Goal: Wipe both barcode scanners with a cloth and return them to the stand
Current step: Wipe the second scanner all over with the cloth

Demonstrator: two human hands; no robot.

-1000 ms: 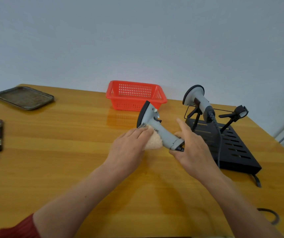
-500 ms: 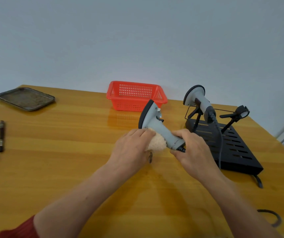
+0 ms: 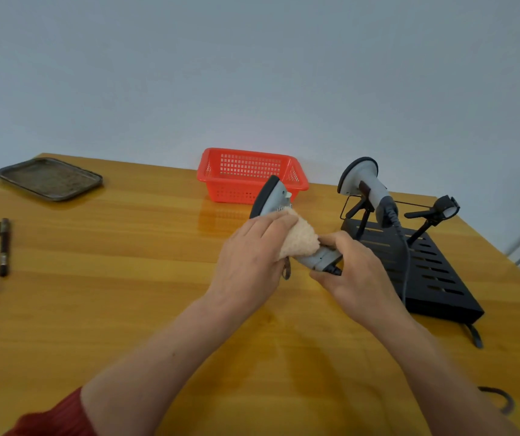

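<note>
A grey barcode scanner [image 3: 272, 196] is held above the table's middle, head up and tilted left. My right hand [image 3: 354, 272] grips the lower end of its handle. My left hand [image 3: 252, 256] holds a pale pink cloth [image 3: 301, 239] wrapped over the handle just below the head. A second grey scanner [image 3: 367, 187] rests in the left cradle of the black stand [image 3: 434, 278], its cable hanging down over the base. The stand's right cradle [image 3: 441, 212] holds nothing.
A red plastic basket [image 3: 249, 174] stands behind the held scanner. A dark metal tray [image 3: 47, 179] lies at the far left corner, a dark pen [image 3: 3, 247] near the left edge. A cable loop [image 3: 501, 401] lies at the front right.
The cloth has moved from under the scanner's handle up onto its top side, toward the head. My right hand's fingers closed tighter round the handle end.
</note>
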